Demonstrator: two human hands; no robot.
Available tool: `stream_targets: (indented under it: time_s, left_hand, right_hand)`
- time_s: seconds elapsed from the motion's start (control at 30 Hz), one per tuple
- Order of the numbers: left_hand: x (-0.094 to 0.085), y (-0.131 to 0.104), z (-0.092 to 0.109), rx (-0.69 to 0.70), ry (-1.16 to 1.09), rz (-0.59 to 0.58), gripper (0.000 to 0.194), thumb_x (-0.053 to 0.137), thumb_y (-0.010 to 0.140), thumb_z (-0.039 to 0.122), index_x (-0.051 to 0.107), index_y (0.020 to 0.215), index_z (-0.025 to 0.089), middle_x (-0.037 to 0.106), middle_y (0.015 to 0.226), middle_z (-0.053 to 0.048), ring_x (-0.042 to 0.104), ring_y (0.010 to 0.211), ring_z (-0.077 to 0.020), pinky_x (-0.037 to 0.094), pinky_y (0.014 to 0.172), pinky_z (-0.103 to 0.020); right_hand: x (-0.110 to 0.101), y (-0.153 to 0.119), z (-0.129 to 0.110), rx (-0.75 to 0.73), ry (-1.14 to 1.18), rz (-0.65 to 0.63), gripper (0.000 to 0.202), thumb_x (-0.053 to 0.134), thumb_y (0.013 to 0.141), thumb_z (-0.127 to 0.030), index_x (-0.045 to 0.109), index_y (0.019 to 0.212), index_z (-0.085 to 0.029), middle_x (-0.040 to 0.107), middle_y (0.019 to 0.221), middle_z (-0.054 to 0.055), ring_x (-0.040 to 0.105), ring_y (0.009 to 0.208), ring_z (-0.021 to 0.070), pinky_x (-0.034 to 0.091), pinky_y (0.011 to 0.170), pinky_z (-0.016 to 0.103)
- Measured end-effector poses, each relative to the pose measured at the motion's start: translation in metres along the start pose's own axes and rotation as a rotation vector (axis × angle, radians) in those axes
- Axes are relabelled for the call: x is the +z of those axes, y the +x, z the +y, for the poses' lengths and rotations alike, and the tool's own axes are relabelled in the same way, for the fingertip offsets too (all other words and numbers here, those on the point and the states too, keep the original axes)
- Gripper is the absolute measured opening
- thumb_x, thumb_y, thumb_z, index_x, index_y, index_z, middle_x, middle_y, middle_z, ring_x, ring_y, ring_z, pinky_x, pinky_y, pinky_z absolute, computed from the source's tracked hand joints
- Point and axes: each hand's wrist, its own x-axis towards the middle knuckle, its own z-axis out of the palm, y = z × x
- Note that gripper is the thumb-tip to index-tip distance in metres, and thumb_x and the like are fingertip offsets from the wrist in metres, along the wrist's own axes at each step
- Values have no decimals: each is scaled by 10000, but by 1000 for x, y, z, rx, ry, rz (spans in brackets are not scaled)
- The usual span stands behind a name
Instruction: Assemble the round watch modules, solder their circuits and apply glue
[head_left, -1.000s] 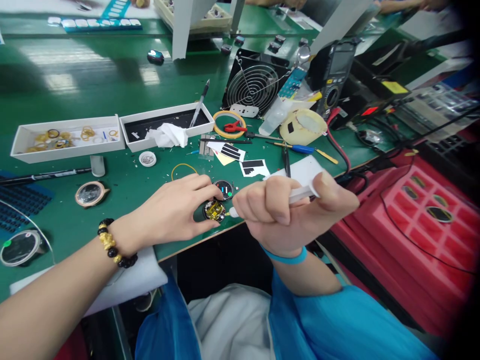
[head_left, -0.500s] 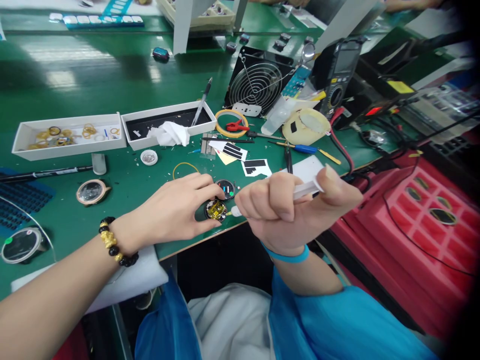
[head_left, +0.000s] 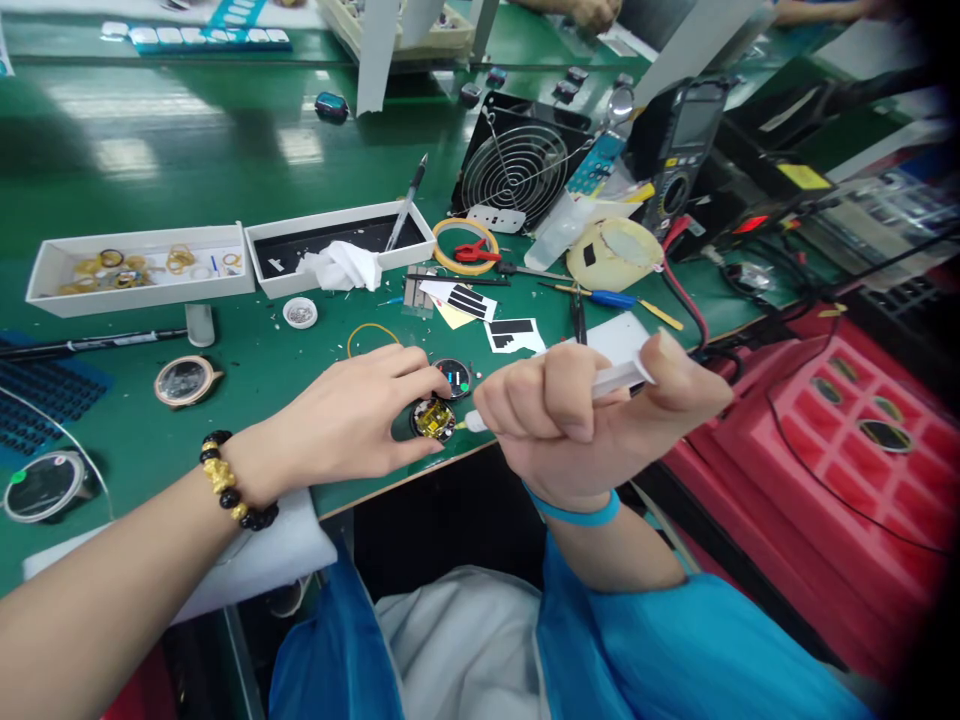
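Between the thumb and fingers of my left hand [head_left: 375,405] is an opened watch case [head_left: 433,420], its yellow and dark inner parts facing up near the table's front edge. My right hand [head_left: 577,410] is wrapped round a white syringe [head_left: 619,377], thumb at the plunger end. The syringe's tip points left and reaches the rim of the watch case; whether it touches cannot be made out. Just behind the case lies a round watch face [head_left: 454,379] with a green dot sticker, close to my left fingers.
Two white boxes [head_left: 142,268] stand behind my left hand, one with yellow rings. Farther right are a fan [head_left: 514,168], a tape roll [head_left: 465,247], a screwdriver [head_left: 607,298] and a multimeter [head_left: 679,150]. Red foam trays [head_left: 840,430] sit at the right. A co-worker's hand [head_left: 596,14] shows at the back.
The view has shifted very slightly. Both hands keep their grip, with the syringe tip still at the watch case. A co-worker's hand at the back shows more now.
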Motion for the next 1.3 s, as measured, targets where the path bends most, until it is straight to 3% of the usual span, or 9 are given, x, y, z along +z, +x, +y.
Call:
stream_targets:
  time_s: [1.3]
  left_hand:
    - [0, 0, 0, -9, -4, -20, 341, 686, 925, 434, 592, 1190, 242, 631, 1134, -46, 602, 1051, -242, 495, 853, -349]
  right_hand:
    - [-7, -2, -6, 0, -27, -138, 596, 328, 1018, -582, 359, 549, -216, 248, 410, -59, 214, 355, 91, 264, 399, 259]
